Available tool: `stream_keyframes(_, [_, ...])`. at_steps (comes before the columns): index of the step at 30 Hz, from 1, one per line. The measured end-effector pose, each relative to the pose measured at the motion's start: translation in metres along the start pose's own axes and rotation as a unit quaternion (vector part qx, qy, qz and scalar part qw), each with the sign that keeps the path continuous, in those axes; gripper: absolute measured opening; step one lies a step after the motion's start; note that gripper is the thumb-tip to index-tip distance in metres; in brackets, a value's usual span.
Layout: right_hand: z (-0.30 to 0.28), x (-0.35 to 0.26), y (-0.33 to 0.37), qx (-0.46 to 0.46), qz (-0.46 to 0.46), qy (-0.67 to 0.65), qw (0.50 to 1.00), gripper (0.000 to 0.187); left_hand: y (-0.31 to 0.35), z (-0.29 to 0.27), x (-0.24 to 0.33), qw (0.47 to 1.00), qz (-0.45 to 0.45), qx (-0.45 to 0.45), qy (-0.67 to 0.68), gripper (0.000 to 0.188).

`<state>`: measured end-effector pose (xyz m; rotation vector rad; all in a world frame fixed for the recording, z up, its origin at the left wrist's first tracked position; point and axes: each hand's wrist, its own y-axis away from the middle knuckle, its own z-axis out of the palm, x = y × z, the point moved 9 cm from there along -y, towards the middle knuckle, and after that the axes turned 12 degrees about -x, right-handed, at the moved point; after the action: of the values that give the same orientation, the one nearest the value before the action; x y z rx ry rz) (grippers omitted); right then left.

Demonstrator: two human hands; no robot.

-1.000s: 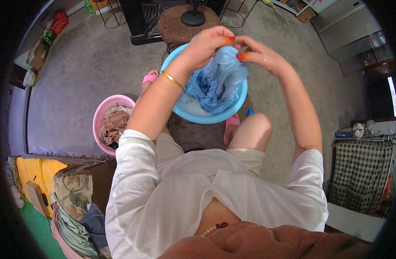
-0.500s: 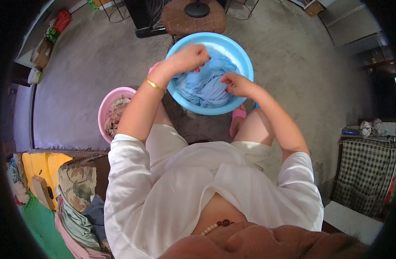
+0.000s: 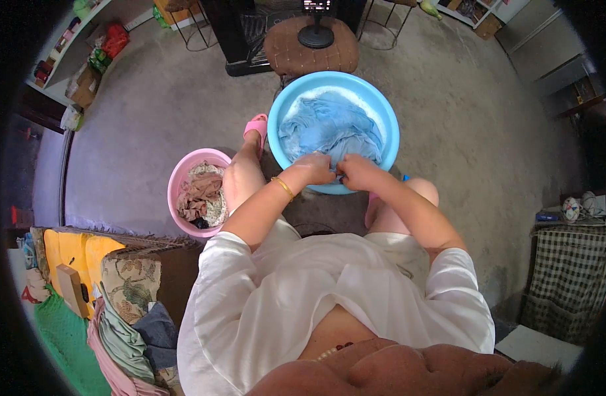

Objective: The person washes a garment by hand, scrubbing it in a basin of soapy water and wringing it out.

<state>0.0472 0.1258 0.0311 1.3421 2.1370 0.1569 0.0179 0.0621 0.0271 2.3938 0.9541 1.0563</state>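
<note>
A light blue cloth (image 3: 329, 122) lies bunched and wet in a round blue basin (image 3: 393, 132) with suds along the far inner wall. At the basin's near side, my left hand (image 3: 317, 167) and my right hand (image 3: 357, 173) are close together, almost touching. Both have their fingers curled closed at the near edge of the cloth and seem to grip it; the fingertips are partly hidden. A yellow bangle (image 3: 283, 188) circles my left wrist.
A pink tub (image 3: 175, 178) of brown and patterned clothes stands beside my left leg. Beyond the basin, a brown padded stool (image 3: 283, 49) carries a black device stand (image 3: 315, 36). Fabric-covered seating (image 3: 128, 280) with clothes is at lower left, a checked-cloth-covered piece (image 3: 570, 277) at right.
Both hands have come down and together, from apart above the cloth to the basin's near side, and closed there. The whole view has shifted, with the basin lower in it.
</note>
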Motion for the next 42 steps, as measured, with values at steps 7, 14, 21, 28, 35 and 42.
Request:
stream_keyframes(7, [-0.015,0.011,-0.006,0.044,-0.005,-0.075,0.996,0.014,0.005,0.003,0.001,1.0,-0.014,-0.004,0.001,0.053])
stream_keyframes(14, [-0.091,0.043,0.02,0.246,0.03,-0.258,0.934,0.014,0.02,-0.027,0.007,0.987,-0.017,0.153,0.055,0.048])
stream_keyframes(21, [-0.126,0.052,0.034,0.255,0.048,-0.388,0.885,0.007,0.031,-0.072,-0.027,0.921,0.002,0.307,0.24,0.025])
stream_keyframes(28, [-0.148,0.006,0.049,0.185,0.014,-0.022,0.982,0.026,0.055,-0.148,-0.009,0.904,0.077,0.34,0.248,0.022])
stream_keyframes(35, [-0.14,0.081,0.046,0.191,0.155,-0.009,0.969,0.022,0.076,-0.2,0.029,0.914,0.119,0.338,0.189,0.017])
stream_keyframes(42, [-0.135,0.098,0.071,0.218,0.151,-0.501,0.823,0.011,0.085,-0.229,0.046,0.936,0.148,0.317,-0.032,0.018])
